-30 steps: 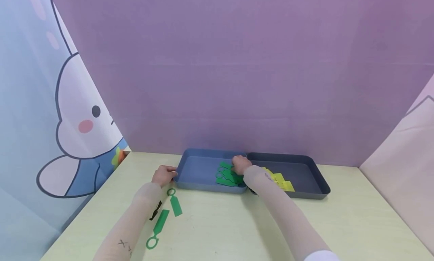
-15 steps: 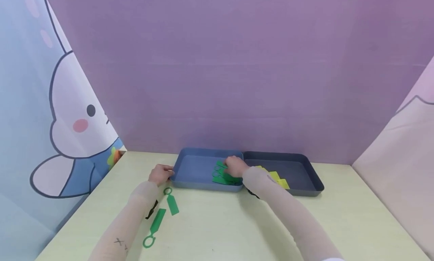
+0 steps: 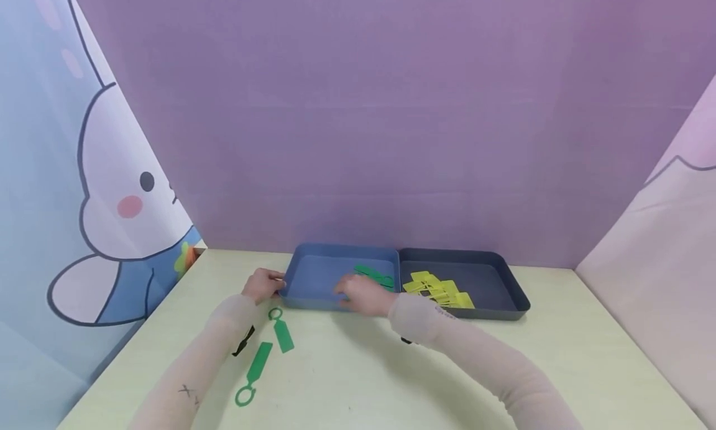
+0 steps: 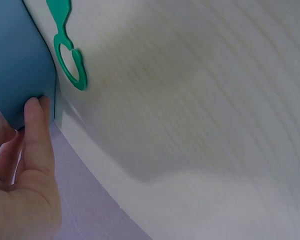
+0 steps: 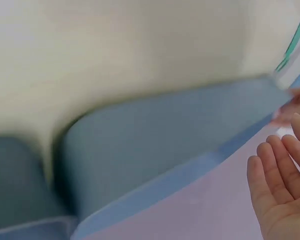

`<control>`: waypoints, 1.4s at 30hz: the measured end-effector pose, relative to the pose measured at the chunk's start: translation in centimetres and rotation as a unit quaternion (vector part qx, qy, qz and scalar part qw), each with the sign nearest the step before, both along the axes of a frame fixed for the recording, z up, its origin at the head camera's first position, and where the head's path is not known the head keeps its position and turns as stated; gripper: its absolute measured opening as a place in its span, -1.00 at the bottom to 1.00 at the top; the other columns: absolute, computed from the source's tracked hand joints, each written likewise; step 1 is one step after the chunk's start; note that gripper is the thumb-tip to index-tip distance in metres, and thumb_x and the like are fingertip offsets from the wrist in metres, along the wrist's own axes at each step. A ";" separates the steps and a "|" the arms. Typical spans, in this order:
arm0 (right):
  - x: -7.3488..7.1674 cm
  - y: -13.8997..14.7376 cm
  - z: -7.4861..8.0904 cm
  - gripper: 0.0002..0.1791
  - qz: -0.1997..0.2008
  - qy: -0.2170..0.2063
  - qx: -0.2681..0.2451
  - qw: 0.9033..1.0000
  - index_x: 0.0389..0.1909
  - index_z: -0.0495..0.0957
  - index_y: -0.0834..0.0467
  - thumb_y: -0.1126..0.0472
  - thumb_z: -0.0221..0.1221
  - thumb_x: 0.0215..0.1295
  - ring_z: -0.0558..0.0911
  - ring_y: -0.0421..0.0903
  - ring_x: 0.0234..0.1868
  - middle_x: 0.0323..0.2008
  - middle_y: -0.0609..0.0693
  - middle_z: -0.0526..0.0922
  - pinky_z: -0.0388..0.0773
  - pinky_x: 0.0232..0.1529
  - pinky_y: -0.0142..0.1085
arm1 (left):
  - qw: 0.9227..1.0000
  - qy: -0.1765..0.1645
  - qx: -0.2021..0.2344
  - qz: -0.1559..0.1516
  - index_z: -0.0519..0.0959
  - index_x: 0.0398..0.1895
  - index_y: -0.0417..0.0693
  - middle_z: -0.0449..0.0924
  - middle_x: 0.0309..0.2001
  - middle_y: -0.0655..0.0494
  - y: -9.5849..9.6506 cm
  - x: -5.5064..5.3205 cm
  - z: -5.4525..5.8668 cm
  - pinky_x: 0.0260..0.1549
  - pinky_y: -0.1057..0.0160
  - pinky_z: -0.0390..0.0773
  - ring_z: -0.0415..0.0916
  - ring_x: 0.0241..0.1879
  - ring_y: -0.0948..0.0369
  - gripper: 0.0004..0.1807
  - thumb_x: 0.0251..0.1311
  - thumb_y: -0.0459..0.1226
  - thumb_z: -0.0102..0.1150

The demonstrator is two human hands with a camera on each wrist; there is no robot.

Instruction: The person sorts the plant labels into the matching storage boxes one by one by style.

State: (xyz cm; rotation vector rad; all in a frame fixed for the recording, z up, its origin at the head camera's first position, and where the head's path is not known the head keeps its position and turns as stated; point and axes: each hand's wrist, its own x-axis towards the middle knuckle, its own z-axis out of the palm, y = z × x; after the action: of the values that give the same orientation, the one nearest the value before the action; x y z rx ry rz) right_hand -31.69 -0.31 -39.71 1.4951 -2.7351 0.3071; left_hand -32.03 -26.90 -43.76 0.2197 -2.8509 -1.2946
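At the left end of the blue tray [image 3: 313,287], my left hand [image 3: 263,286] pinches the corner wall, its fingertips [image 4: 34,107] pressed against the outside. My right hand [image 3: 365,294] is over the front part of the same tray, its fingers relaxed and holding nothing in the right wrist view. Several flat green ring-ended tags [image 3: 369,272] lie at the tray's right side, partly hidden behind the right hand. On the table near the left forearm lie two more: one green tag [image 3: 284,337] close to the tray, another tag [image 3: 258,363] nearer the front.
A dark grey tray [image 3: 495,287] stands against the blue tray's right end, with several yellow tags [image 3: 431,287] piled in its left half. The pale wooden table [image 3: 335,380] extends in front. A purple cloth backdrop [image 3: 358,138] rises right behind both trays.
My right hand has moved left from the green tags at the tray's right end towards its middle, uncovering the yellow tags. The left hand stays at the tray's left corner.
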 end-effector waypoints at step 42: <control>7.8 -11.4 -4.3 -0.54 0.269 0.256 0.251 0.894 0.34 0.19 -0.14 0.12 -0.21 0.45 0.15 -0.33 0.36 0.35 -0.28 0.18 0.12 0.29 -0.55 | 1.000 0.009 -0.005 0.018 0.50 0.05 -0.30 0.65 -0.27 -0.21 -0.1 0.0 -0.3 -0.46 0.27 0.56 0.55 -0.61 0.26 -0.63 0.19 -0.32 0.04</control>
State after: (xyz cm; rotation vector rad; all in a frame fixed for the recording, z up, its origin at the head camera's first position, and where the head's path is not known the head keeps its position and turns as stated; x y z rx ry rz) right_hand -23.90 -11.75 -44.04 2.0559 -2.0173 -0.7540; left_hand -32.08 -27.03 -44.04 0.2580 -2.8238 -1.2698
